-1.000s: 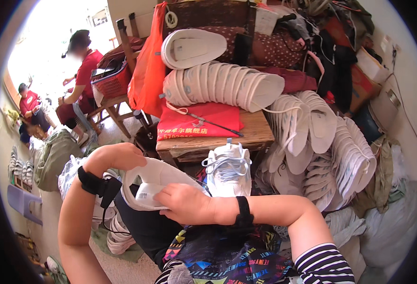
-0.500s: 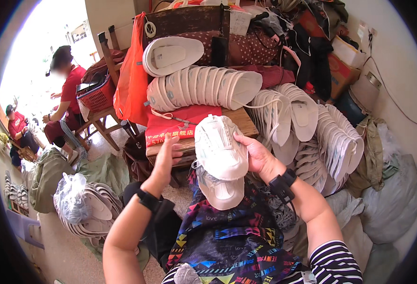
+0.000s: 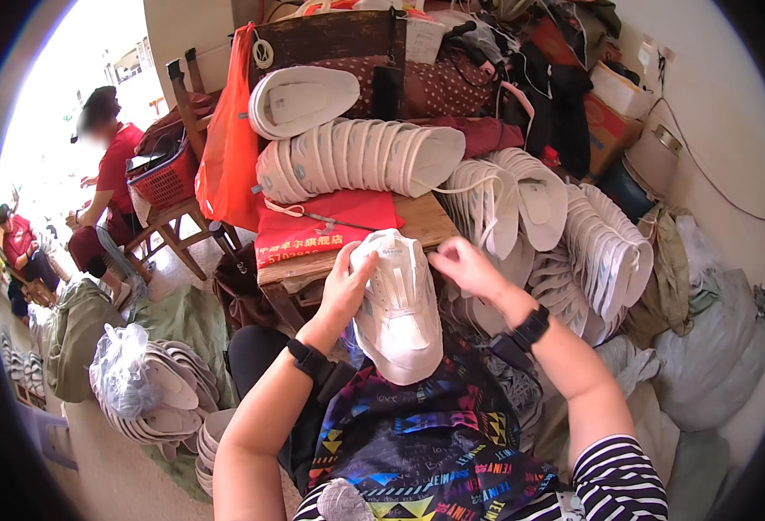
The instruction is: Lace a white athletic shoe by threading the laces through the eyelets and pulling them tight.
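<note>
A white shoe upper [image 3: 401, 300] with its toe toward me rests above my apron [image 3: 434, 425]. My left hand [image 3: 345, 282] is closed on its left side near the ankle opening. Just right of the shoe, my right hand [image 3: 473, 271] is closed with the fingertips pinched together; whatever is between them is too small to tell. Behind the hands stands a wooden bench [image 3: 421, 224] with a red printed cloth or bag [image 3: 330, 227] on it, and a thin awl-like tool [image 3: 334, 219] with a white cord lies on the red material.
A row of nested white shoe uppers [image 3: 356, 156] and another upper [image 3: 302, 100] lie at the bench's back. More stacks [image 3: 604, 252] stand to the right beside grey sacks [image 3: 716, 347]. At left are a bagged shoe pile [image 3: 152, 382], an orange bag [image 3: 228, 148] and a seated person [image 3: 118, 174].
My left hand has moved from open beside the shoe to gripping it. My right hand has let go of the shoe's side and pinches beside it. The lower toe no longer shows separately.
</note>
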`<action>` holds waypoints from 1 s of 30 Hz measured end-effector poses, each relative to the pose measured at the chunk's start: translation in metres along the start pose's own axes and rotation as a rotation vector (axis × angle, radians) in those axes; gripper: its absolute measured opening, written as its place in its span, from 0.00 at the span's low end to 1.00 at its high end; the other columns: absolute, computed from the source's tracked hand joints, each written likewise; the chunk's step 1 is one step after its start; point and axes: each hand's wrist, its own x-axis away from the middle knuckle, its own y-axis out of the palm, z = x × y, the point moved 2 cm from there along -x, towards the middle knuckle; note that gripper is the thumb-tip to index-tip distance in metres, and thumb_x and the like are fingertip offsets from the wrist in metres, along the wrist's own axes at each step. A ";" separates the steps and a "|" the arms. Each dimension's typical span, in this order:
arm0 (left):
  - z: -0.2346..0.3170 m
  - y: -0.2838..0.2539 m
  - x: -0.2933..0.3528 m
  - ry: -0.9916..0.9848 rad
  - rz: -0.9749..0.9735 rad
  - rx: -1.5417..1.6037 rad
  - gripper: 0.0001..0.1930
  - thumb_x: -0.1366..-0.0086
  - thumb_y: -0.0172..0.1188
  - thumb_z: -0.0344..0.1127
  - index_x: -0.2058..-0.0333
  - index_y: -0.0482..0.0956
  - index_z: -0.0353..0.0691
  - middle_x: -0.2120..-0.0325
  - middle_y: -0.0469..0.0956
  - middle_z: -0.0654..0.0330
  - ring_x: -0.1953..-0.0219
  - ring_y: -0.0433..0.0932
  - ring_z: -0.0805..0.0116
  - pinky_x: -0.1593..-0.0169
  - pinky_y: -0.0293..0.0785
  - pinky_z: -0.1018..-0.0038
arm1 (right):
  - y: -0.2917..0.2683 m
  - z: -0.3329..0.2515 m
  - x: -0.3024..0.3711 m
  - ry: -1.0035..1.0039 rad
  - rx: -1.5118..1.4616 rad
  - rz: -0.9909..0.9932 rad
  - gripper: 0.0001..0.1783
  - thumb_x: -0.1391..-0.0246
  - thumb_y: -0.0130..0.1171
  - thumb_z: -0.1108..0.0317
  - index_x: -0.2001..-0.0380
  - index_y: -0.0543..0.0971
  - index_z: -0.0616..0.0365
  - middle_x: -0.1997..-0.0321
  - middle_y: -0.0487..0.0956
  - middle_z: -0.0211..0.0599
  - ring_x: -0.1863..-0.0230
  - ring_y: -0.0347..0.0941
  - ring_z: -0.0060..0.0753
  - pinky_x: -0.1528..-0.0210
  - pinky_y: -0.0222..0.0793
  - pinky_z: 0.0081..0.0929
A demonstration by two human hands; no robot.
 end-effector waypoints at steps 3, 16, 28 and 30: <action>-0.014 0.005 0.000 0.026 0.038 0.052 0.32 0.35 0.57 0.55 0.42 0.68 0.37 0.53 0.77 0.47 0.49 0.75 0.61 0.44 0.68 0.70 | 0.034 -0.043 -0.016 -0.164 -0.353 -0.038 0.35 0.42 0.63 0.48 0.43 0.67 0.66 0.46 0.73 0.53 0.42 0.69 0.42 0.38 0.63 0.34; -0.047 0.023 0.012 0.020 -0.023 0.178 0.39 0.35 0.61 0.53 0.36 0.54 0.36 0.43 0.65 0.48 0.39 0.65 0.60 0.37 0.62 0.67 | 0.063 -0.024 0.007 -0.455 -0.032 0.082 0.31 0.42 0.61 0.51 0.46 0.67 0.62 0.46 0.71 0.56 0.43 0.68 0.54 0.40 0.63 0.42; -0.063 0.006 0.004 -0.041 0.030 0.099 0.26 0.28 0.53 0.47 0.39 0.59 0.41 0.48 0.70 0.55 0.45 0.68 0.69 0.39 0.61 0.73 | -0.039 0.269 0.173 0.548 0.141 -0.035 0.14 0.42 0.59 0.59 0.67 0.83 0.60 0.73 0.82 0.40 0.70 0.79 0.36 0.64 0.73 0.34; -0.057 0.007 0.010 -0.085 0.037 0.149 0.26 0.28 0.52 0.48 0.39 0.59 0.41 0.47 0.69 0.56 0.44 0.67 0.69 0.38 0.60 0.72 | -0.019 0.305 0.210 0.617 0.135 0.013 0.14 0.44 0.59 0.59 0.68 0.84 0.59 0.71 0.82 0.44 0.68 0.80 0.41 0.63 0.73 0.37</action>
